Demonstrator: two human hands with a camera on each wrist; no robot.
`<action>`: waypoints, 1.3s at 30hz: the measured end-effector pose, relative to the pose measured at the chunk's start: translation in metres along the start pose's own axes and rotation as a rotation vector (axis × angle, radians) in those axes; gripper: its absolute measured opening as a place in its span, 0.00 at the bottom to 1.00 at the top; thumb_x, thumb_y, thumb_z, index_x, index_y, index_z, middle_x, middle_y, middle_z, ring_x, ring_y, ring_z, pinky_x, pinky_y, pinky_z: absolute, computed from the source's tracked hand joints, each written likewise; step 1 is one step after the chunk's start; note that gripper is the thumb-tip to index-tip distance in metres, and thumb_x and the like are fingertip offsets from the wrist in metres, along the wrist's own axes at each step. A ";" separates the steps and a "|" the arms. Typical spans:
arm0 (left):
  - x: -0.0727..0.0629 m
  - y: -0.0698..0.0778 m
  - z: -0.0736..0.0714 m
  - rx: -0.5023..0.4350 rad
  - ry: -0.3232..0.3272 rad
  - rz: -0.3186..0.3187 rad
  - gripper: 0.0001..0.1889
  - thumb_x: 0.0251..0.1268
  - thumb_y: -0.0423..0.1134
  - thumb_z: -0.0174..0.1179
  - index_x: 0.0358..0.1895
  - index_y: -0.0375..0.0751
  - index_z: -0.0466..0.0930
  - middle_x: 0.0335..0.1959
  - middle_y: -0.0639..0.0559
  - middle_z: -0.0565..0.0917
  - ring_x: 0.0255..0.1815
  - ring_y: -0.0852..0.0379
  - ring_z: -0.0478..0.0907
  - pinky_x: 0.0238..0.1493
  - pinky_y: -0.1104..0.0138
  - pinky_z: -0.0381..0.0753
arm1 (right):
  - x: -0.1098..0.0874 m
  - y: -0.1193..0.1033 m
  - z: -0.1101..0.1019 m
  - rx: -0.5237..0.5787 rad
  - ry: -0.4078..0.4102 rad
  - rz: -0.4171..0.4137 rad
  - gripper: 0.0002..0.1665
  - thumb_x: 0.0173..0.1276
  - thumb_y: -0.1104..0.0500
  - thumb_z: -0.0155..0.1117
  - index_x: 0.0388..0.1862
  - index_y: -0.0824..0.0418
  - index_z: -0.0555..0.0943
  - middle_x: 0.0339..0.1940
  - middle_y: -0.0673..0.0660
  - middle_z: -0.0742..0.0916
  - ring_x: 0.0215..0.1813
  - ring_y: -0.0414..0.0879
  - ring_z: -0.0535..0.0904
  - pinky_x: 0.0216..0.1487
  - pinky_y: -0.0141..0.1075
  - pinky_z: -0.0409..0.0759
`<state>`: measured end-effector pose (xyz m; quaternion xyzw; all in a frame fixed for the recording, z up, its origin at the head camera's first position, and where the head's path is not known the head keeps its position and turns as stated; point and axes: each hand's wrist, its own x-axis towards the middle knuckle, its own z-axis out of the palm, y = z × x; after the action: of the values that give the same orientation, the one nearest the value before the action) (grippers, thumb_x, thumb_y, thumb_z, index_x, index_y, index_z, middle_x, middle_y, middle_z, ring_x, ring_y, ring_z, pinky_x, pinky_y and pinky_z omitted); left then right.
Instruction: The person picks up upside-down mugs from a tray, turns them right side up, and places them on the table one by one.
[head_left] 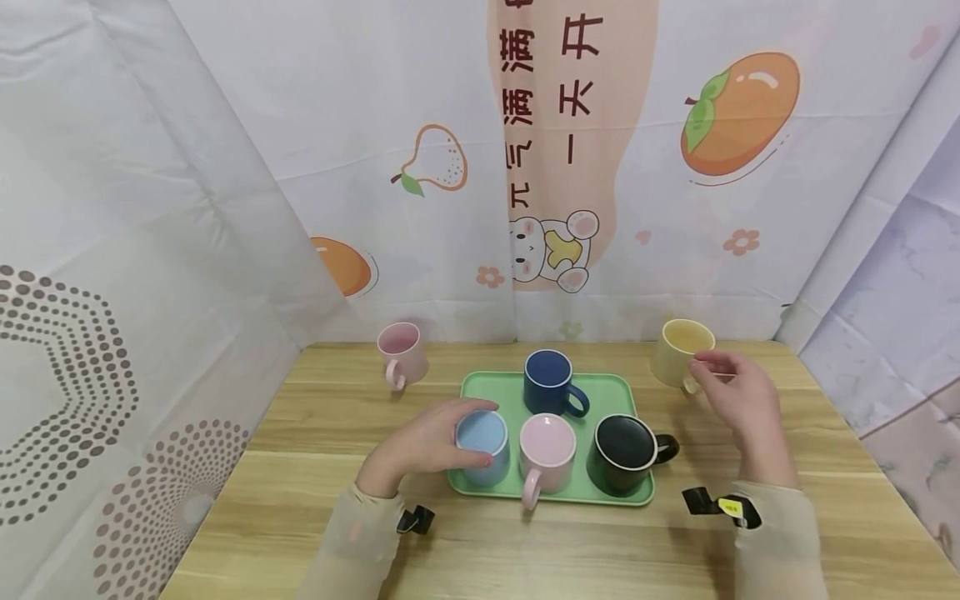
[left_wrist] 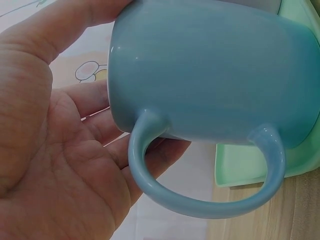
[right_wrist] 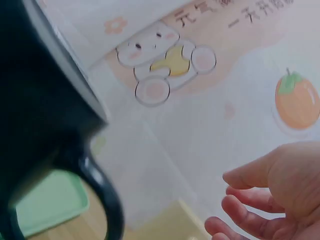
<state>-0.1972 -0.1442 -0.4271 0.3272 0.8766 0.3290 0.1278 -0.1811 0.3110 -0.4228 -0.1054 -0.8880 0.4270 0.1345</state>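
My left hand point(head_left: 435, 437) spans the light blue mug point(head_left: 483, 442), thumb on one side and fingers on the other, near its rim. That mug stands at the left end of a green tray point(head_left: 491, 382); its handle shows in the left wrist view, free of the fingers. On the right, my right hand point(head_left: 738, 392) is beside the yellow mug point(head_left: 671, 358), fingertips close to its handle. In the right wrist view the thumb and loosely bent fingers point(right_wrist: 250, 217) stand apart with nothing between them, and only part of the yellow mug point(right_wrist: 172, 225) shows.
The tray also carries a dark blue mug point(head_left: 546, 383), a pink mug point(head_left: 547, 454) and a black mug point(head_left: 621, 458) whose handle juts past the right edge. Another pink mug point(head_left: 408, 354) stands at the table's back left. A printed curtain point(head_left: 450, 250) hangs behind the wooden table point(head_left: 330, 467).
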 end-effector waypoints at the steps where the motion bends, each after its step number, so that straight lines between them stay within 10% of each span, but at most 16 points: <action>1: 0.000 0.000 0.000 0.004 0.000 0.003 0.41 0.62 0.53 0.78 0.76 0.41 0.77 0.59 0.52 0.85 0.56 0.53 0.81 0.58 0.56 0.84 | -0.001 -0.004 0.000 -0.003 -0.009 -0.020 0.26 0.83 0.49 0.65 0.65 0.69 0.84 0.56 0.69 0.88 0.41 0.25 0.75 0.38 0.24 0.77; 24: 0.003 0.003 0.003 0.019 -0.003 0.021 0.41 0.62 0.55 0.78 0.76 0.44 0.77 0.61 0.52 0.85 0.58 0.54 0.80 0.61 0.57 0.82 | -0.053 -0.046 0.014 -0.078 -0.234 -0.427 0.06 0.75 0.62 0.76 0.47 0.61 0.88 0.37 0.48 0.90 0.39 0.38 0.85 0.37 0.33 0.86; 39: 0.000 0.004 0.003 -0.009 -0.009 -0.005 0.41 0.61 0.54 0.79 0.77 0.45 0.77 0.62 0.52 0.84 0.58 0.54 0.80 0.62 0.57 0.82 | -0.067 -0.039 0.007 -0.193 -0.341 -0.534 0.24 0.70 0.52 0.82 0.59 0.60 0.86 0.53 0.53 0.90 0.51 0.53 0.86 0.41 0.38 0.86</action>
<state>-0.1934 -0.1404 -0.4267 0.3260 0.8753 0.3313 0.1339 -0.1234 0.2622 -0.4063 0.1921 -0.9302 0.3022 0.0805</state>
